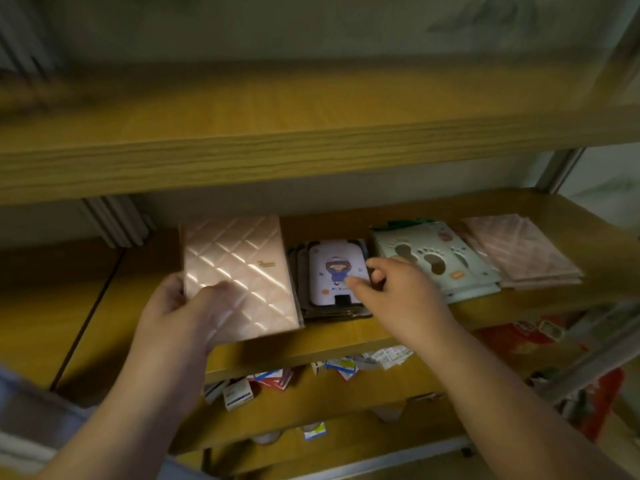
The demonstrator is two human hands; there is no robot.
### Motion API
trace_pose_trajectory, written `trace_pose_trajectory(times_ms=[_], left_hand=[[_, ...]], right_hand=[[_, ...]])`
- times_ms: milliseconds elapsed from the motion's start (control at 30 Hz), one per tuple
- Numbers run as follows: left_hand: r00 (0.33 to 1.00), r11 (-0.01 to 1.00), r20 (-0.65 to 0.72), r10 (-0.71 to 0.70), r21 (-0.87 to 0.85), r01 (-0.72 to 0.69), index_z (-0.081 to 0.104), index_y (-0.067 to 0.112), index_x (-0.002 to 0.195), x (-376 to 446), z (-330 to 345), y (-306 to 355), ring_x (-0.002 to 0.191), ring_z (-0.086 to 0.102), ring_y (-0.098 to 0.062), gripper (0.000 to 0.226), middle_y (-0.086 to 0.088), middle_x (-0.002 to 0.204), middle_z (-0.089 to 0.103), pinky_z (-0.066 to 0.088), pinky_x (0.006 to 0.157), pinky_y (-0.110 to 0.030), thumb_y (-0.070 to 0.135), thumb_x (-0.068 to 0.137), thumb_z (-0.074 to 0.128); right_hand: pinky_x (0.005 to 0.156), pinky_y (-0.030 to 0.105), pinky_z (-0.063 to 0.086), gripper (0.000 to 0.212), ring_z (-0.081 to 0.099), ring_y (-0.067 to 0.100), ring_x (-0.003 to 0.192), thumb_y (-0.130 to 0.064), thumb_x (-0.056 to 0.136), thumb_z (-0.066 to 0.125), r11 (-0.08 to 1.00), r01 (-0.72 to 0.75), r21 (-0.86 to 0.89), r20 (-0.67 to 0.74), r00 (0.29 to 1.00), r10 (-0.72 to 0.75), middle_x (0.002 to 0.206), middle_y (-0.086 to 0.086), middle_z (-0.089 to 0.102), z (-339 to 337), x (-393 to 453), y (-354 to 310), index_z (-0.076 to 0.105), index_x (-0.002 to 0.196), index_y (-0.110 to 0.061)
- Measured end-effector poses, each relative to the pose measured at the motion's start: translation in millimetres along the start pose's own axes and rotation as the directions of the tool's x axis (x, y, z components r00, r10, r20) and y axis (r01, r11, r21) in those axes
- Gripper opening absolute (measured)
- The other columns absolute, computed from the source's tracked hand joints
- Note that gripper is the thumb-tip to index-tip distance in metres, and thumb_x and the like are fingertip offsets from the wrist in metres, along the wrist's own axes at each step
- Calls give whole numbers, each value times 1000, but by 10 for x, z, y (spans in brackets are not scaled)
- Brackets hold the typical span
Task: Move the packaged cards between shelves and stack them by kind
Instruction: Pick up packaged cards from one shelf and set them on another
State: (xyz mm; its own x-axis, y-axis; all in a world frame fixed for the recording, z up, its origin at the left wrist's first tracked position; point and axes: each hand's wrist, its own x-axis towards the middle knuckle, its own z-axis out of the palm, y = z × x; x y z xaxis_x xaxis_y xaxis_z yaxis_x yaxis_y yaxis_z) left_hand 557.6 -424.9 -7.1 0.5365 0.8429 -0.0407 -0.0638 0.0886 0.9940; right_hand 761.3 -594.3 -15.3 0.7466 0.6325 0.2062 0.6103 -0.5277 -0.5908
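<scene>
My left hand (194, 306) grips a pink quilted packaged card (239, 271) by its lower left corner, holding it tilted above the middle shelf (346, 336). Just right of it lies a dark stack topped by a white cartoon-girl card (334, 271). My right hand (398, 292) pinches that card's right edge between thumb and fingers. Further right sit a pale green stack with footprint cut-outs (440, 258) and a pink quilted stack (523, 251).
The wooden upper shelf (311, 154) overhangs the middle one and looks bare. Below, lower shelves hold small boxes and packets (273, 379) and red packaging (530, 337). A metal upright (561, 168) stands at the right. The middle shelf's left part (86, 306) is bare wood.
</scene>
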Motion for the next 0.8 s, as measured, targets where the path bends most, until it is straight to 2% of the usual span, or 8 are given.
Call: trace_pose_trajectory(times_ms=[67,133,200,267,367,467,633,800], left_hand=[[1000,1000,-24,1,21,-1,70,26,91,-87,142,-13,71,75,-25,29,-5,81,75,55,55,-33,37,68,83],[999,1000,-47,-16,18,17,69,23,92,-188,321,0,73,74,-29,34,-9,82,75,58,57,-40,39,65,83],[998,999,-51,-25,25,26,69,23,92,-258,529,37,75,75,-32,38,-12,86,75,60,61,-47,41,62,83],[997,1000,-69,-21,8,21,70,24,91,-303,765,48,73,75,-26,38,-8,84,76,58,57,-37,41,59,83],[999,999,-42,-6,-51,4,68,30,97,-361,1212,49,79,76,-15,22,5,88,77,57,56,-26,29,76,77],[997,989,-42,-62,-136,56,67,23,110,-396,1738,15,85,77,-18,29,-6,101,77,59,57,-28,15,83,76],[996,994,49,-80,-77,83,57,15,126,-406,2726,-60,80,77,-18,42,-13,105,75,55,54,-23,3,88,70],[977,992,173,-124,8,125,51,23,133,-301,3632,-153,87,76,-16,67,-4,114,70,57,64,-28,15,72,76]], right_hand=[[56,21,45,21,56,-1,70,-58,89,59,997,66,35,45,997,-68,80,-18,56,-98,-31,45,60,102,-42],[63,14,42,46,57,-2,83,-60,88,58,992,115,49,84,989,-118,100,-20,56,-246,-70,144,57,128,-37],[73,12,42,60,54,-2,96,-61,87,55,986,164,41,96,981,-167,119,-16,53,-446,-102,285,50,140,-34],[86,20,47,59,53,1,108,-58,88,55,975,221,28,89,971,-223,125,-16,51,-669,-105,481,50,140,-32],[97,25,44,52,52,7,116,-50,92,59,970,238,-51,57,970,-236,129,-12,52,-1005,-70,842,53,138,-27],[94,24,42,51,51,10,116,-47,91,61,969,216,-119,-4,976,-218,129,-9,54,-1340,-35,1259,54,137,-26],[90,22,41,50,52,12,117,-44,90,63,979,138,-147,-51,988,-147,132,-10,54,-1846,-69,1965,55,137,-27],[86,20,40,57,51,2,110,-51,89,60,989,75,-128,-65,994,-84,129,-16,51,-2189,-126,2491,48,141,-32]])
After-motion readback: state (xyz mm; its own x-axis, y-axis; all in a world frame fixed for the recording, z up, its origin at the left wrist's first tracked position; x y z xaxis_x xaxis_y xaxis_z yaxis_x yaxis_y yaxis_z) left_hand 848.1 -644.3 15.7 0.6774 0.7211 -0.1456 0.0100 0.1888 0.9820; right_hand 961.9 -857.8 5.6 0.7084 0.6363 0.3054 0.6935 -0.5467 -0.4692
